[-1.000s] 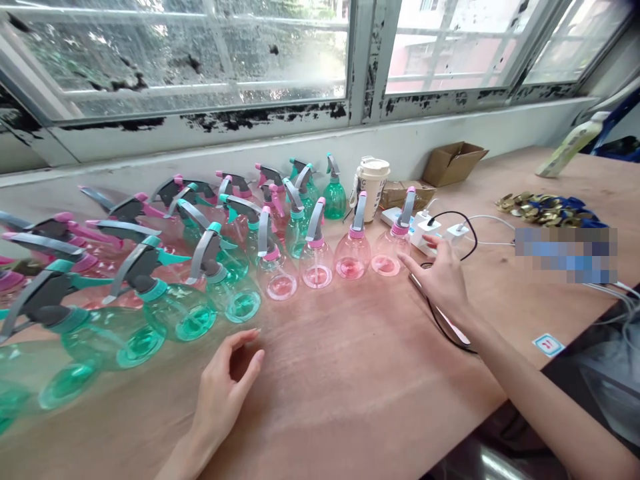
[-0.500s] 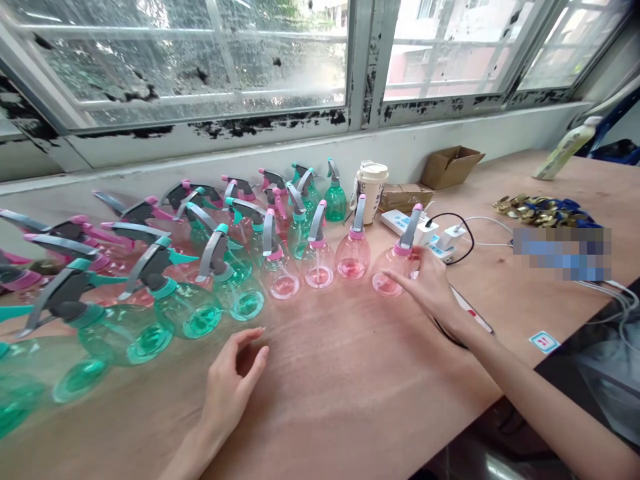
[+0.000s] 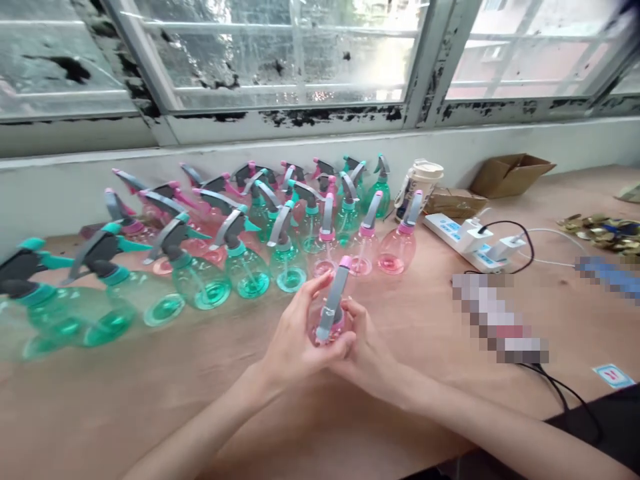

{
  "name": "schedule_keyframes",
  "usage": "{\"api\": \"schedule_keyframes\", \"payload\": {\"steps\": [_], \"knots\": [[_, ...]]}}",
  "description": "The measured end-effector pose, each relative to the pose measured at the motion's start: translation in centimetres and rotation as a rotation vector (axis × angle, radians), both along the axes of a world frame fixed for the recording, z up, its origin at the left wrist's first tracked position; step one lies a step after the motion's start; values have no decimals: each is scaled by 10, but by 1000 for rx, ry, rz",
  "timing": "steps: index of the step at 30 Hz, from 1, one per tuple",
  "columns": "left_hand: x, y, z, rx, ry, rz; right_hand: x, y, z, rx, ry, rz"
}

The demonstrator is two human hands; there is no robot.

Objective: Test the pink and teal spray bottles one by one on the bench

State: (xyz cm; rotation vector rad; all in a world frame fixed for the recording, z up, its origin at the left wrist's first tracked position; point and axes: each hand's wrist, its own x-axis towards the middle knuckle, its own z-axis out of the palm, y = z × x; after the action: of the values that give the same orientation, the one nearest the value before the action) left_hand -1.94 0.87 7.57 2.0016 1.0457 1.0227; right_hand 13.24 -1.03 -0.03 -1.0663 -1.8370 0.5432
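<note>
Between my two hands is a pink spray bottle point(image 3: 334, 310) with a grey trigger head and a pink nozzle cap. My left hand point(image 3: 295, 333) is wrapped round its left side, the thumb across the near side. My right hand point(image 3: 367, 353) closes on it from the right, fingers by the collar. Most of the bottle's body is hidden by my hands. Just behind stand other pink spray bottles, one at the right end of the row point(image 3: 397, 250). Green spray bottles point(image 3: 250, 273) line up to the left.
More spray bottles crowd the back by the wall. Behind on the right are a lidded cup point(image 3: 419, 190), an open cardboard box point(image 3: 513, 175), and a power strip point(image 3: 467, 240) with plugged-in chargers and cables. A small label point(image 3: 613, 376) lies near the table's right edge.
The rightmost pink spray bottle has come from the right to the front middle in my right hand. My left hand has closed on it too. The view has turned left.
</note>
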Motion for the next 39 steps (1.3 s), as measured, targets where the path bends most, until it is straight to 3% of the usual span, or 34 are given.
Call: {"api": "schedule_keyframes", "payload": {"steps": [5, 10, 13, 15, 18, 32, 39], "knots": [[-15, 2, 10, -27, -90, 123, -38, 11, 6, 97, 33, 161], [-26, 7, 9, 20, -89, 166, -19, 33, 7, 141, 10, 447], [-28, 8, 9, 91, -40, 133, 15, 49, -1, 191, -85, 325], [-28, 9, 8, 133, -29, 113, 34, 58, -9, 131, -135, 191], [-29, 8, 7, 133, -29, 108, 48, 67, -17, 47, -249, 103], [-27, 7, 15, 52, 9, 155, 53, 69, -21, 13, -424, 126], [-27, 9, 14, 90, -7, 97, 54, 70, -23, 11, -454, 125]]}}
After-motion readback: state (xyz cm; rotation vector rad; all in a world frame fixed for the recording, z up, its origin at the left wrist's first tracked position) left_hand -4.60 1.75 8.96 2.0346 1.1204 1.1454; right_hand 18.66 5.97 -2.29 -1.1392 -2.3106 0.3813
